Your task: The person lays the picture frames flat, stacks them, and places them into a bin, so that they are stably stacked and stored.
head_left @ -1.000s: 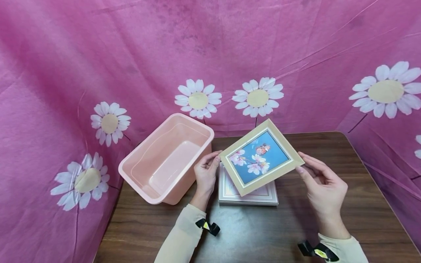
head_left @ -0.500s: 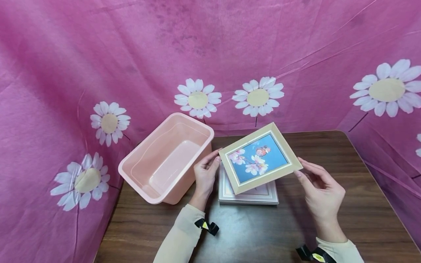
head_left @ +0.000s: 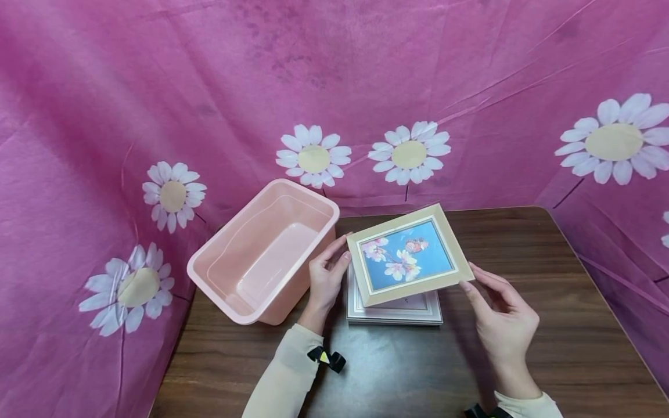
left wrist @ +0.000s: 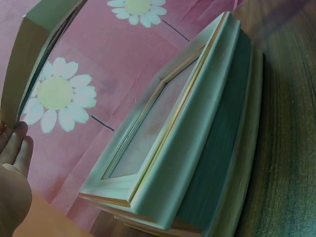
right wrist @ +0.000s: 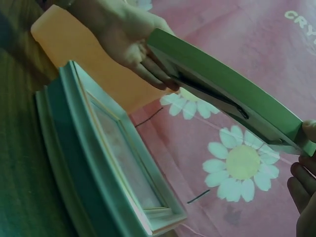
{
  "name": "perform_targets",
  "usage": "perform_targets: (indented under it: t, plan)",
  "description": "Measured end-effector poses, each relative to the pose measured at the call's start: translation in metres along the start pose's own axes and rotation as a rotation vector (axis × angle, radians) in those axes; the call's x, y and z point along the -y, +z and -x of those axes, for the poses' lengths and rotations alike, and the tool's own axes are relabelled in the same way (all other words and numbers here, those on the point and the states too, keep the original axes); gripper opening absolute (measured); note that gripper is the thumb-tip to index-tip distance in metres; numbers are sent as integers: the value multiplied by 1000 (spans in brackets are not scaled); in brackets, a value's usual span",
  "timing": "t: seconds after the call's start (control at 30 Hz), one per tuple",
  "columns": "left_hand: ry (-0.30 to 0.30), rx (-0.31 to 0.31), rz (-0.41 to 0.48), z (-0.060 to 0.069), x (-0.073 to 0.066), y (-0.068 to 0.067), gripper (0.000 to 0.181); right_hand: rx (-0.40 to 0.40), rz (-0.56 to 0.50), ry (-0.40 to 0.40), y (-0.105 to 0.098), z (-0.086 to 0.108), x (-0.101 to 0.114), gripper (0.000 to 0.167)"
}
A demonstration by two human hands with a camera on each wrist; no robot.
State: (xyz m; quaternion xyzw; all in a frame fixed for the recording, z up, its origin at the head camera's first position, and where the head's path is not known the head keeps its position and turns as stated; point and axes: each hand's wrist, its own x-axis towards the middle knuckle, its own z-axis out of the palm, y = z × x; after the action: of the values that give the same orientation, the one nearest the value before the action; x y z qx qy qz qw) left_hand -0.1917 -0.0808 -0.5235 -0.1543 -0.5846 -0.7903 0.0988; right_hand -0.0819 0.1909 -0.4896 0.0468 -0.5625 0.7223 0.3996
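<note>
A beige picture frame [head_left: 410, 255] with a blue picture of pink flowers and a butterfly is held tilted above a stack of frames. My left hand [head_left: 325, 280] pinches its left corner between thumb and fingers. At the lower right corner, my right hand [head_left: 506, 319] pinches it the same way. Below lies the stack of picture frames [head_left: 428, 312], silvery white on top and partly covered by the held frame. In the right wrist view, the back of the held frame [right wrist: 217, 84] shows a dark stand, and the stack [right wrist: 94, 153] lies apart from it.
Left of the stack stands a pink plastic bin [head_left: 261, 255], with nothing visible inside. Both rest on a dark wooden table [head_left: 564, 337]. A pink cloth [head_left: 334, 69] with daisies hangs behind and at the sides.
The held frame has turned clockwise, its right side lowering toward level. My right hand has moved down and left with its corner, while my left hand has hardly moved.
</note>
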Motion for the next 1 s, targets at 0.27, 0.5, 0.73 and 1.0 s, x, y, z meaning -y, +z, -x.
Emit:
perform_targets:
  t: [0.27, 0.5, 0.73, 1.0]
  plan:
    - [13, -6, -88, -3, 2, -3, 38, -8, 23, 20, -2, 16, -4, 29]
    - [-17, 7, -93, -1, 3, -6, 38, -27, 75, 72, -4, 30, -5, 27]
    - [-29, 25, -127, 0, 6, -8, 40, -72, 170, 165, -5, 43, -9, 27]
    - [-70, 43, -207, 1, 12, -11, 39, -106, 269, 234, -7, 61, -14, 26]
